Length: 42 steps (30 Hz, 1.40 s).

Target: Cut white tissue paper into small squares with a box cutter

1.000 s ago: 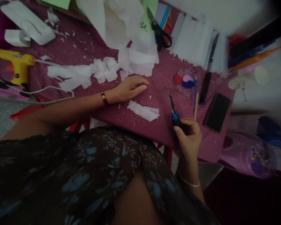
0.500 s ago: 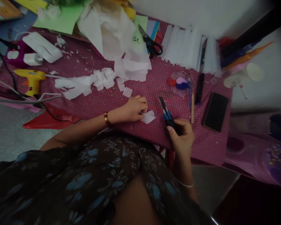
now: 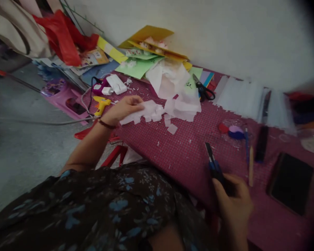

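My left hand (image 3: 127, 107) is over the left part of a row of cut white paper pieces (image 3: 154, 113), thumb and fingers pinched on a piece of white paper. That piece blends into the paper around it, so its outline is hard to make out. In my right hand (image 3: 234, 197) is a black and blue utility knife (image 3: 216, 170), its blade extended and pointing up toward the back of the table. A loose white paper square (image 3: 172, 129) lies just right of the row. Larger crumpled white sheets (image 3: 170, 78) lie behind.
On the red checked tablecloth (image 3: 178, 153) lie black scissors (image 3: 204, 90), clear plastic sleeves (image 3: 240, 99), clay lumps (image 3: 235, 132), a wooden stick (image 3: 251, 165), a black marker (image 3: 262, 143) and a dark phone-like slab (image 3: 290, 183). A yellow glue gun (image 3: 101, 104) and white adapter (image 3: 116, 84) sit left.
My left hand has moved left and back, from the small paper near the table's front edge to the paper row. The view has swung left. The right hand still holds the knife.
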Available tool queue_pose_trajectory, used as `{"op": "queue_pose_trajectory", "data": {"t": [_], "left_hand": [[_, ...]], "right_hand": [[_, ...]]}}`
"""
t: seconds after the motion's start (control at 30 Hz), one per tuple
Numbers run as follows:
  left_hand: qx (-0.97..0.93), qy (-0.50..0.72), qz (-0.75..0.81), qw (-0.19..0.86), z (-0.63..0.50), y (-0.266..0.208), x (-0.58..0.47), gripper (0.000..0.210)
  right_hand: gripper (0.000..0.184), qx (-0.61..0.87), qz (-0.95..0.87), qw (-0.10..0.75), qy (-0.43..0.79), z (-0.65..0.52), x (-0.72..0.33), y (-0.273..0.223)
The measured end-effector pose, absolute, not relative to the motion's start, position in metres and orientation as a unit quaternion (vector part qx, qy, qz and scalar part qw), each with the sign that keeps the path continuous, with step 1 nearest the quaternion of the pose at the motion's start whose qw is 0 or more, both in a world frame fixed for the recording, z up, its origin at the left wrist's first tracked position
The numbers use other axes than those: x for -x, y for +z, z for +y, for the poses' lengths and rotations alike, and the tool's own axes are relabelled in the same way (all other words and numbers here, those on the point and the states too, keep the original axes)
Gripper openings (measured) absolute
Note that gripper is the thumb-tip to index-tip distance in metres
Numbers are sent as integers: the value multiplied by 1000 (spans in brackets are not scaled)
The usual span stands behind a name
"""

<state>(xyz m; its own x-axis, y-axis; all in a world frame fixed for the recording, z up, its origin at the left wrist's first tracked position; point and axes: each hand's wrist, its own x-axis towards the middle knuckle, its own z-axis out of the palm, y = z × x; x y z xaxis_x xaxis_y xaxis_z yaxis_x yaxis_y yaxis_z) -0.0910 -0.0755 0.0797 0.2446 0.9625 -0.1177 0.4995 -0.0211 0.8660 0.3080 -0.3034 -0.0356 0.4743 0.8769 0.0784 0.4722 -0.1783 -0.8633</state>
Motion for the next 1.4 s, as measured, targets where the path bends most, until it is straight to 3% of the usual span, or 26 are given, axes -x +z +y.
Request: {"op": "queue_pose_trajectory", "data": {"t": [0.13,0.37,0.67,0.93,1.17,1.23,1.33,1.4], "left_hand": [[-704,156,639,267,-50,77,145,31],[-729,198,642,129,-41,59,139,23],[-813,267,504,117,-63,40,93,26],[-885,212,404,96,-52,41,53,23],[-926,189,327,15,14,50,-7,66],[-928,198,308,72,40,46,-26,54],[-904,216,342,141,78,48,-50,11],[-877,249,384,144,100,57,-62,19]], "right_hand": [[35,728,-474,448,210,-299,-305,-37],[32,736,-508,406,191,-293,-302,-28],[29,736,-569,331,158,-231,-303,-16],[27,719,-622,299,87,-179,-306,-18],[27,735,-604,302,54,-186,-311,-24],[28,740,-600,300,54,-188,-314,-24],[30,742,-598,299,58,-190,-316,-23],[31,743,-595,300,62,-190,-316,-23]]}}
